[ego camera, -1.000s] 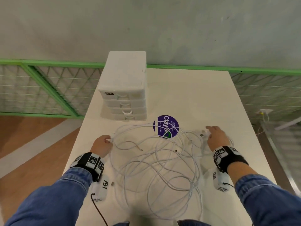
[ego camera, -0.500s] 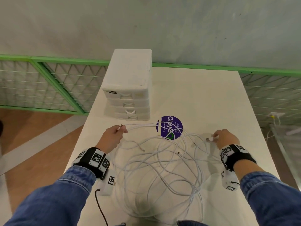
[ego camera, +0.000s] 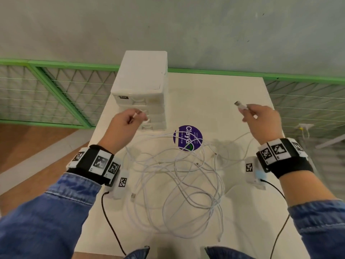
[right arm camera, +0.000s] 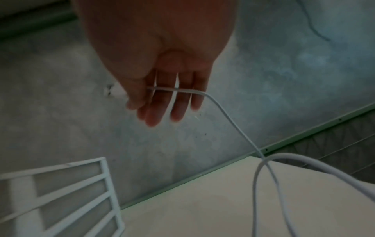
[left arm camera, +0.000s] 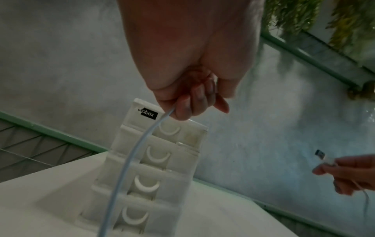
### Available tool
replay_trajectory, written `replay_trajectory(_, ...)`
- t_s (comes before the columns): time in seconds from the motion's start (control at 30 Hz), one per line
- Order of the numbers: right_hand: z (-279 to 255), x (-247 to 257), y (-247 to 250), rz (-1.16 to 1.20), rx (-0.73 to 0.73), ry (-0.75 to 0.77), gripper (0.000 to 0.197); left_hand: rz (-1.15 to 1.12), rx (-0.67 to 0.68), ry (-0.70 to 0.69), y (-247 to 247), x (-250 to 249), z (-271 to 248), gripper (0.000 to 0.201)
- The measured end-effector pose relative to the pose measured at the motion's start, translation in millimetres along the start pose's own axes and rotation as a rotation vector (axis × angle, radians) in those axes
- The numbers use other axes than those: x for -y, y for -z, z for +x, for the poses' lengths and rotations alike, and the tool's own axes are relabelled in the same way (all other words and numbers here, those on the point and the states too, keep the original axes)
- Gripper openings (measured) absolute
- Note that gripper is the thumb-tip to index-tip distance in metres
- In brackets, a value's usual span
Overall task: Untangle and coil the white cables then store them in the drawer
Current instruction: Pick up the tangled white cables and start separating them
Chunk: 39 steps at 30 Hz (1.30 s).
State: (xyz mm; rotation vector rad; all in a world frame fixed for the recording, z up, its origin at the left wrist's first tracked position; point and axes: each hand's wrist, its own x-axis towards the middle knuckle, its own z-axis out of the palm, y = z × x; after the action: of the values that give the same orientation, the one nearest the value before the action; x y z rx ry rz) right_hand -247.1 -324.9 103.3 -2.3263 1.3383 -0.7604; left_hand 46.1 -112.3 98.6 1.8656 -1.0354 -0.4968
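Note:
A tangle of white cables [ego camera: 179, 186] lies spread on the white table [ego camera: 214, 101] in front of me. My left hand [ego camera: 128, 120] is raised in front of the drawer unit [ego camera: 140, 86] and pinches one cable end [left arm camera: 142, 144], which hangs down from the curled fingers [left arm camera: 192, 102]. My right hand [ego camera: 261, 118] is raised at the right and pinches a cable's USB plug [ego camera: 240, 105] between thumb and fingers. That cable [right arm camera: 223, 112] runs across the fingers [right arm camera: 178, 102] and drops to the table. All drawers of the unit [left arm camera: 154, 160] are closed.
A round purple sticker [ego camera: 187, 137] lies on the table behind the tangle. A loose USB plug [ego camera: 133, 196] rests near my left wrist. A green-framed mesh railing [ego camera: 56, 90] runs behind the table's left and right sides, with a grey wall beyond.
Both hands have lifted off the table and moved away from me and apart, each carrying a cable end upward. The tangle has loosened and shifted.

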Motion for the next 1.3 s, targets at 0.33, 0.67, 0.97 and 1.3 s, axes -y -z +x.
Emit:
replay_trajectory(0.33, -116, 4, -69, -0.081, 0.700, -0.067, 0.038, 0.415, 0.457, 0.249, -24, 79, -84, 0.038)
replay_trajectory(0.67, -150, -32, -70, -0.118, 0.573, -0.203, 0.027, 0.676, 0.560, 0.472, -36, 111, -114, 0.023)
replay_trajectory(0.97, -134, -77, -40, -0.146, 0.377, -0.154, 0.021, 0.544, 0.348, 0.404, -36, 85, -101, 0.017)
replay_trajectory(1.3, -127, -127, -30, -0.362, 0.432, -0.201, 0.013, 0.266, -0.144, 0.051, -39, 22, -75, 0.013)
